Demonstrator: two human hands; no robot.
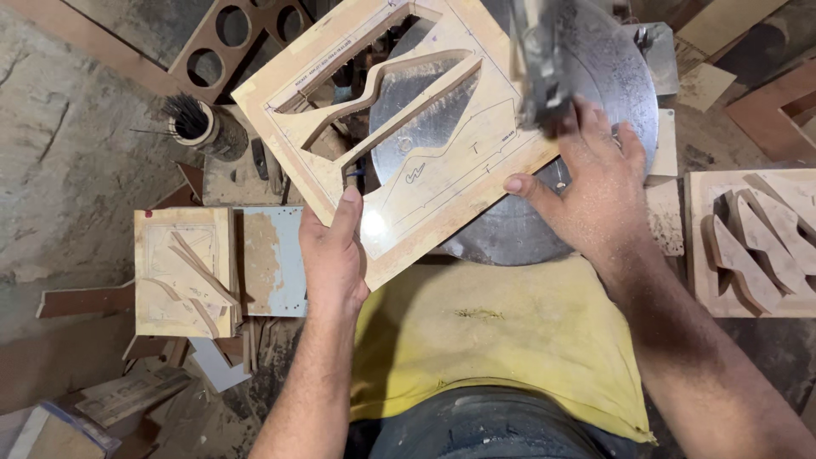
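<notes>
A round metal table (518,234) fills the middle of the view, its bare grey face showing through and around the work lying on it. Across it lies a large flat wooden board (476,153), tilted on a slant, with long curved shapes already cut out of its middle and pencil outlines on the part that is uncut. The left hand (333,255) grips the near edge of the board, thumb on top and fingers curled underneath. The right hand (599,191) rests open and flat, fingers spread, on the far right corner of the board, just below a blurred dark saw head (544,64) that hangs over the board's upper edge. A yellow cloth (501,340) covers the person's lap below the table. To the right, on a separate board, sits a stack of cut wooden pieces (756,246) with curved, pointed ends. To the left lies a smaller square board (183,272) with thin offcuts on it, beside a worn blue-grey panel (272,259). At the upper left a strip with round holes (234,38) leans near a small tin of thin rods (191,119).
</notes>
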